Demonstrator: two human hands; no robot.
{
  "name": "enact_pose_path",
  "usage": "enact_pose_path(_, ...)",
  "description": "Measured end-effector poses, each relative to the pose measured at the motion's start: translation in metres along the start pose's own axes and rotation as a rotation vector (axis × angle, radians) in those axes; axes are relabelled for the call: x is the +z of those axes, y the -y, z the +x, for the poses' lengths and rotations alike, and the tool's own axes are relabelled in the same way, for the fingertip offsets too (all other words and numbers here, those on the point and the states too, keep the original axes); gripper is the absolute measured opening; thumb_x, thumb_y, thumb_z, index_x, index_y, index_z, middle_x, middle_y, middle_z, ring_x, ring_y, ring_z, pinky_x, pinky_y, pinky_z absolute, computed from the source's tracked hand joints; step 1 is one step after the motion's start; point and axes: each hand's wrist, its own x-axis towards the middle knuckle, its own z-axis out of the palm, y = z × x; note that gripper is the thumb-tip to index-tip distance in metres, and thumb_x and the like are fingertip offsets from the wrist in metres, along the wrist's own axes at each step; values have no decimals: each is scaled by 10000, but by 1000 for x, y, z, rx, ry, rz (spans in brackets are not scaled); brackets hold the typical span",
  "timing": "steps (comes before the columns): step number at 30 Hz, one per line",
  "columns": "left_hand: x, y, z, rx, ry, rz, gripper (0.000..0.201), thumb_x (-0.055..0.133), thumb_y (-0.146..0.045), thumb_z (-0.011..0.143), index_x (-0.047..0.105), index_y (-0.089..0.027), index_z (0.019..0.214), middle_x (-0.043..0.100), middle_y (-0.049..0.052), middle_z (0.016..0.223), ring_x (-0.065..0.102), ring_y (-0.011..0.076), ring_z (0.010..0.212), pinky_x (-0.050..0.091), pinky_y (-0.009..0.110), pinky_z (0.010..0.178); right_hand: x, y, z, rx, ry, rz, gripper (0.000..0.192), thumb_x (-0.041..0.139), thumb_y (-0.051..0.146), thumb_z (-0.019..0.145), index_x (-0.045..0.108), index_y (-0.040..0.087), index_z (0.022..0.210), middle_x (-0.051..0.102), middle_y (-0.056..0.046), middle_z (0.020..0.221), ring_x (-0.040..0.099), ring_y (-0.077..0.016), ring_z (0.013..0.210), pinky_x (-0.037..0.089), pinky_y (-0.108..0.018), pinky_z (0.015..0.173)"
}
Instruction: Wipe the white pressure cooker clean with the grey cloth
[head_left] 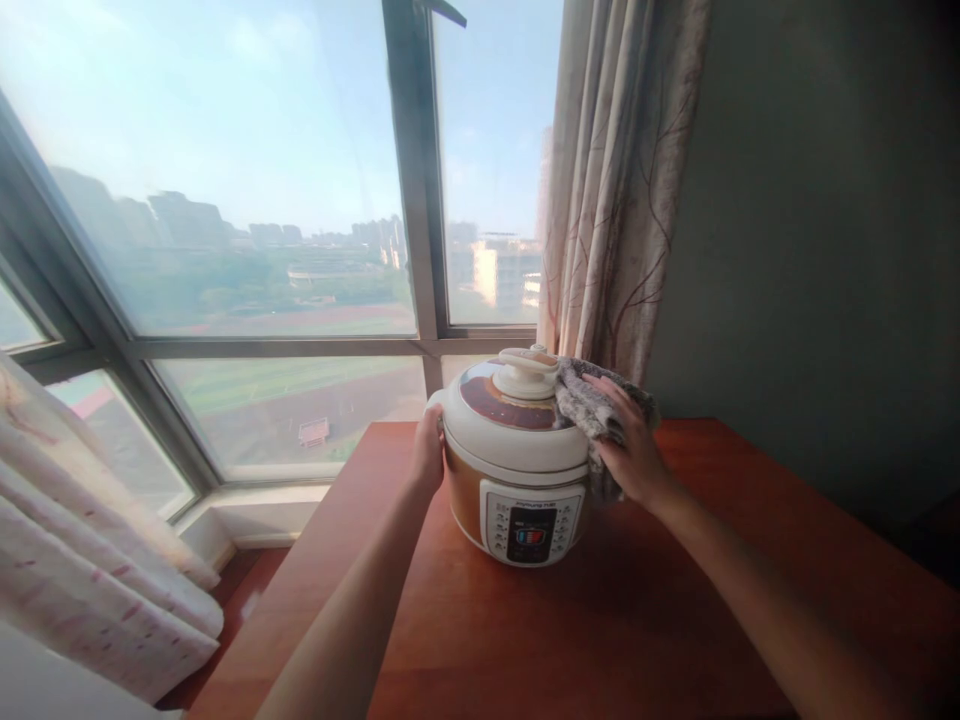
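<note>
Cooker (pixel 517 450): upright on the table, toward the far end, straight ahead; white above, orange-brown around the body; between both hands.
Lid (pixel 491 405): seated on the cooker; dark, glossy brown on top, with reflected light.
Knob (pixel 525 375): white, raised at the middle of the lid, just beside the cloth.
Panel (pixel 532 525): on the cooker's near face; dark display in the centre, small buttons down both sides.
Left hand (pixel 429 455): touching the cooker's left side, just below a pale side handle (pixel 435 400); mostly hidden at the fingers, so cannot tell how tightly closed.
Right hand (pixel 626 440): holding the cloth, laid over it with fingers stretched forward; at the right edge of the lid.
Cloth (pixel 589 400): grey, mottled, bunched under the right hand; touching the lid and hanging down the cooker's right side.
Table (pixel 480 645): reddish-brown wood, under the cooker and both forearms.
Window (pixel 247 200): beyond the table, in grey frames; hazy buildings, a green field and pale blue sky outside.
Curtains (pixel 615 180): pale, branch-patterned, gathered at right behind the table; also at far left.
Wall (pixel 810 250): dark grey-green, to the right.
</note>
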Motion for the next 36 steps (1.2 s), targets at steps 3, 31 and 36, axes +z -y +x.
enact_pose_path(3,2,0,0,-11,17,-16,280,618,-468,768,651,-193,805,656,-2,749,556,194,730,452,306,711,-2,-10,46,147,81,13,477,579,290,831,617,204,1299,586,-102,1413,468,-316,1373,283,-521,1194)
enact_pose_path(31,2,-4,-4,-10,-31,21,324,618,-509,785,668,-193,832,671,25,808,585,236,852,467,338,791,-23,-61,103,781,399,312,130,670,288,806,712,168,782,768,-82,793,712,-244,777,567,-299,703)
enact_pose_path(36,4,-4,-5,-32,-48,13,298,623,-498,766,634,-200,786,624,4,746,546,205,767,432,318,736,-30,-44,70,392,262,162,269,644,346,836,730,205,1048,741,-70,1149,611,-315,1208,440,-441,1084)
